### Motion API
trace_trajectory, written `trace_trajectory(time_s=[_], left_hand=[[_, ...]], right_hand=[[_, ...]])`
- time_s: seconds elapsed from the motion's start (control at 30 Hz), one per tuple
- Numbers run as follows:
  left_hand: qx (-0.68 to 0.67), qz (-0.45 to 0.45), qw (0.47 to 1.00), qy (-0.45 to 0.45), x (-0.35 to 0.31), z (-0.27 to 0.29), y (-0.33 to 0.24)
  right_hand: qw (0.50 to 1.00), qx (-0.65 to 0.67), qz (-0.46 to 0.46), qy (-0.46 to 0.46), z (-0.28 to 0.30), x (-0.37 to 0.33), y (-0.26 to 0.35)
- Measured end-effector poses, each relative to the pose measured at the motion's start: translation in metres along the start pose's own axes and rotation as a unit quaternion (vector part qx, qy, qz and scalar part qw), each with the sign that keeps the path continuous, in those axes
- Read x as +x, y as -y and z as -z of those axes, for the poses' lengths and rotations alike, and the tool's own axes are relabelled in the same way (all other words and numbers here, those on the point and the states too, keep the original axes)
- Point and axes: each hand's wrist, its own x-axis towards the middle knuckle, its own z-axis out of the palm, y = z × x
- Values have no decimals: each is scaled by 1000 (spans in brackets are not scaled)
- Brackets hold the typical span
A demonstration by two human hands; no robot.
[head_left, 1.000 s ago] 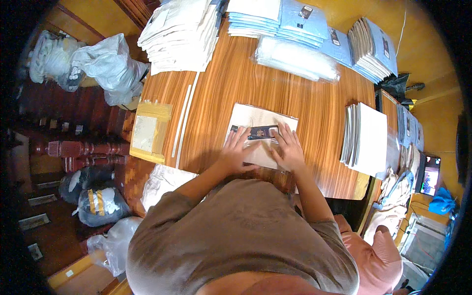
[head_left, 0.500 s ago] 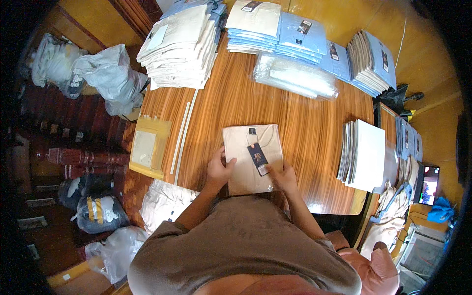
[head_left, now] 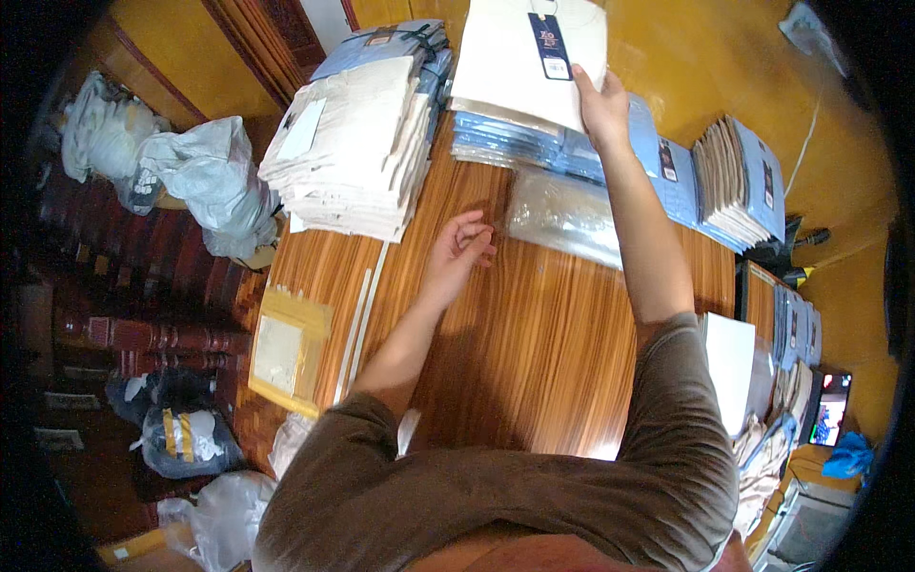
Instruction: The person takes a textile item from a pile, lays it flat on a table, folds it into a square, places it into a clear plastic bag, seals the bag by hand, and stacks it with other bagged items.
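Observation:
A folded cream garment (head_left: pixel 496 67) with a dark hang tag (head_left: pixel 548 46) is at the far edge of the table, over a stack of blue bagged garments (head_left: pixel 505 141). My right hand (head_left: pixel 604 107) grips its right side, thumb on top close to the tag and fingers hidden beneath. Whether the garment fully rests on the stack I cannot tell. My left hand (head_left: pixel 459 250) hovers over the table's middle, fingers loosely bent and apart, with nothing in it. Just right of it lies a pile of clear plastic bags (head_left: pixel 564 217).
A tall pile of white folded garments (head_left: pixel 348 143) stands at the far left. Brown and blue packed garments (head_left: pixel 739 181) are at the far right, and a stack of white sheets (head_left: pixel 729 362) is nearer. A yellow-taped pad (head_left: pixel 286 348) lies at the table's left edge.
The cream garment went from the near table edge to the far stack in my right hand. My left hand let go of it and moved forward over the table. The view has shifted slightly.

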Motion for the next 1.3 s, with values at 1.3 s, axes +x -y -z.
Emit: trace_trajectory(time_s=[1.3], left_hand=[[249,-177,901,-307,234,-11,-11]], right_hand=[[981,-192,1,-6,-34,47,-116]])
